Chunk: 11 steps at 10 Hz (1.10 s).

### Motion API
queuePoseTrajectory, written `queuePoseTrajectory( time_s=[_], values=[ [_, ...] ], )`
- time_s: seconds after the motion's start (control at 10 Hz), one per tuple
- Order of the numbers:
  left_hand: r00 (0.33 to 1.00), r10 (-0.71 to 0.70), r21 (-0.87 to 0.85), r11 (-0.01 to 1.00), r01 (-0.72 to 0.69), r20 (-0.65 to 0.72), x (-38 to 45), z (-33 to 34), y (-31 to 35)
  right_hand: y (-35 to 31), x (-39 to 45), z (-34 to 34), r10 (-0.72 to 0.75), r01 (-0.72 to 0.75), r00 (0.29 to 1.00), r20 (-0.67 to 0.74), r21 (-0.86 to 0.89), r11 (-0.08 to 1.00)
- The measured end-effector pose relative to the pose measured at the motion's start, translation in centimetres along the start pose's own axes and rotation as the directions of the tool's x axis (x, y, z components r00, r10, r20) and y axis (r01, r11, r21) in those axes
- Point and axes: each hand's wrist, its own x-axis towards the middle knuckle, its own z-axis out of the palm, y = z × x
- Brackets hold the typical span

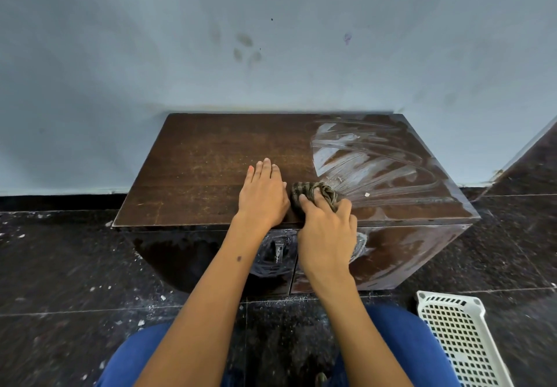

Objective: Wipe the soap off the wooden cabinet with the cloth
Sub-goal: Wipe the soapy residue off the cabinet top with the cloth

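A low dark wooden cabinet (196, 163) stands against the wall. White soap streaks (370, 160) fan across the right half of its top, and more soap smears the front face. My right hand (328, 229) presses a crumpled dark striped cloth (307, 192) onto the top near the front edge, at the left border of the soapy patch. My left hand (263, 195) lies flat on the bare wood just left of the cloth, fingers together and holding nothing. The left half of the top looks dry and soap-free.
A pale blue wall (271, 39) rises right behind the cabinet. The floor (60, 266) is dark speckled tile with white flecks. A white perforated plastic basket (458, 335) sits on the floor at the lower right. My knees in blue fabric show at the bottom.
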Motion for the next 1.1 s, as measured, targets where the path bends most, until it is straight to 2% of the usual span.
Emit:
queuePoseTrajectory(
  time_s=[0.2, 0.4, 0.6, 0.8, 1.0, 1.1],
  values=[
    [1.0, 0.008, 0.013, 1.0, -0.008, 0.009, 0.0, 0.2, 0.2, 2.5, 1.2, -0.3, 0.16, -0.159, 0.987, -0.02, 0.021, 0.987],
    [1.0, 0.007, 0.01, 1.0, -0.007, 0.0, 0.2, 0.3, 0.3, 1.9, 0.5, -0.1, 0.062, -0.063, 0.997, -0.035, -0.03, 0.998],
    [1.0, 0.009, 0.017, 1.0, -0.009, 0.005, 0.2, 0.2, 0.4, 3.5, 1.5, -0.2, 0.199, -0.199, 0.979, -0.052, -0.003, 0.98],
    [1.0, 0.007, 0.02, 1.0, -0.007, 0.01, 0.3, 0.4, 0.5, 2.6, 1.2, 0.1, 0.076, -0.077, 0.996, -0.041, -0.032, 0.996],
    [1.0, 0.007, 0.023, 1.0, -0.008, 0.024, 0.1, 0.5, 0.4, 4.0, 1.5, -0.3, 0.2, -0.2, 0.976, -0.081, 0.001, 0.98],
    [1.0, 0.002, 0.025, 1.0, -0.003, 0.022, 0.2, 0.5, 0.4, 3.2, 1.1, -0.2, 0.145, -0.147, 0.986, -0.08, -0.015, 0.989]
  ],
)
